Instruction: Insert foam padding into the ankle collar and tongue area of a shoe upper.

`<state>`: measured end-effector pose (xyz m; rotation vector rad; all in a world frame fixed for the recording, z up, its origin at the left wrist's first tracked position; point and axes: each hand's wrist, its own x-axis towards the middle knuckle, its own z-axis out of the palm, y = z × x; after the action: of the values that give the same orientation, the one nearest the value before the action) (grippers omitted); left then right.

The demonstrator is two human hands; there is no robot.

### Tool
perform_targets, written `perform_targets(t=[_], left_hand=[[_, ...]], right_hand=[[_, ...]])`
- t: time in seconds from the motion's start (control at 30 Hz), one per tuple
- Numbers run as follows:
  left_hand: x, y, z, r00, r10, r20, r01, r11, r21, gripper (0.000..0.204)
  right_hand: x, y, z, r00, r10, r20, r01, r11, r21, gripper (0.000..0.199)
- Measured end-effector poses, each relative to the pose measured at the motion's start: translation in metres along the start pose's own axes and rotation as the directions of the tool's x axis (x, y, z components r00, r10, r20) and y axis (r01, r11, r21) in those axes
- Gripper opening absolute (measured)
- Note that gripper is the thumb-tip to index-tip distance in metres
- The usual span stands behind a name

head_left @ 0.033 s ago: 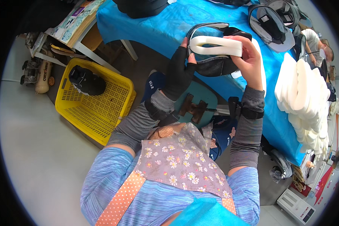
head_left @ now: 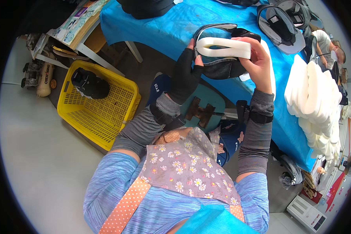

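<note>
My left hand (head_left: 185,74), in a black fingerless glove, grips the left end of a black curved shell (head_left: 222,69) held up over the edge of the blue table (head_left: 171,27). My right hand (head_left: 258,62), bare, holds the right end of a white U-shaped foam pad (head_left: 222,46) that lies against the top of the shell. Both hands are closed around the two pieces together. The inside of the shell is mostly hidden by the pad and my fingers.
A tall stack of white foam pads (head_left: 316,97) stands at the table's right. Another black and grey shell (head_left: 280,23) lies farther back. On the floor to the left, a yellow basket (head_left: 101,113) holds a black item (head_left: 87,84). A person (head_left: 327,43) sits at the upper right.
</note>
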<state>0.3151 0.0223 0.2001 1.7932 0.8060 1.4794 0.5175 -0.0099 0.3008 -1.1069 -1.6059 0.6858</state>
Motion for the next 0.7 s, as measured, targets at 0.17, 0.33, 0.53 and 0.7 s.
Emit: perform_targets(t=[0.17,0.33,0.53,0.7], left_hand=[[0.0000,0.0020,-0.0013,1.000,-0.011,0.004,0.011,1.000,-0.018,0.047],[-0.0009,0.0020,-0.0028,0.994,-0.100,0.041,0.102,0.994,-0.038,0.048],[-0.0004,0.0006,-0.0033,0.997,-0.071,0.028,0.072,0.997,-0.042,0.048],[-0.0001,0.0036,-0.0037,0.996,-0.078,0.035,0.080,0.996,-0.036,0.048]], right_hand=[[-0.0013,0.0030,-0.0013,1.000,-0.002,-0.015,0.002,1.000,0.017,0.036],[0.0003,0.0042,-0.0005,0.997,-0.031,-0.067,0.035,0.998,0.061,0.036],[0.0014,0.0012,-0.0007,1.000,-0.026,0.006,0.026,0.998,0.056,0.038],[-0.0002,0.0035,-0.0011,1.000,-0.004,0.012,0.004,1.000,-0.015,0.038]])
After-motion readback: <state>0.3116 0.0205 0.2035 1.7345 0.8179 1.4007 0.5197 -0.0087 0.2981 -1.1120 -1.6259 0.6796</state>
